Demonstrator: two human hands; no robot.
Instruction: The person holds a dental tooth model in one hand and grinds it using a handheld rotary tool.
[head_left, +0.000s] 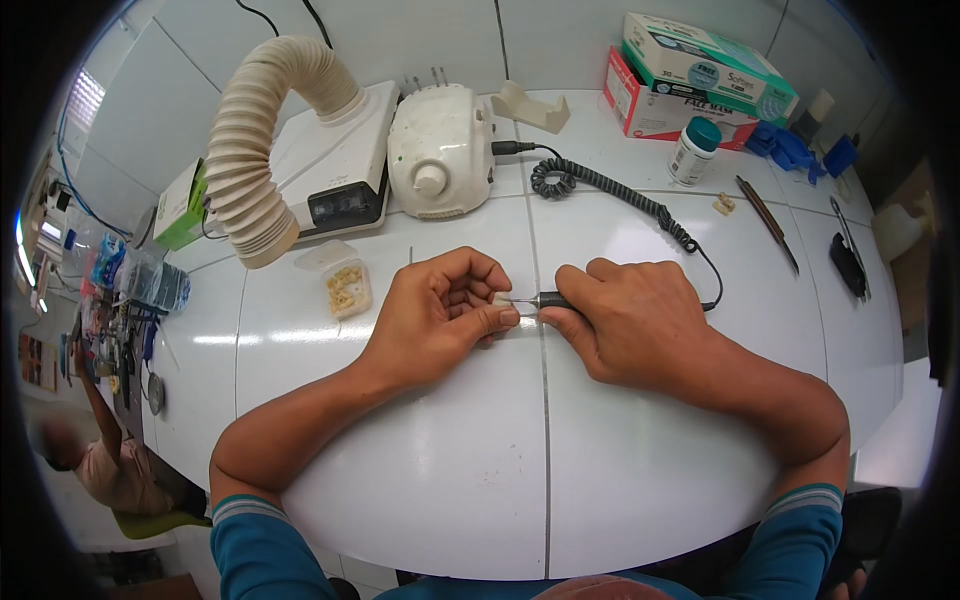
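Note:
My left hand [437,307] pinches a small cream-coloured piece [501,298] between thumb and fingertips, above the white tiled table. Most of the piece is hidden by the fingers. My right hand [636,318] is wrapped round a black rotary handpiece [553,299], whose thin metal bit [522,300] points left and meets the piece or lies very close to it; I cannot tell which. From the handpiece a coiled black cord [625,193] runs to the white control unit [436,150]. Left of my left hand sits a small clear box [348,290] of yellowish tooth-like pieces.
A ribbed suction hose [245,150] arches from a white machine [330,165] at the back left. Mask boxes [700,80], a bottle [694,150], a slim knife-like tool [768,225] and tweezers [850,245] lie at the right. A co-worker [115,460] sits far left.

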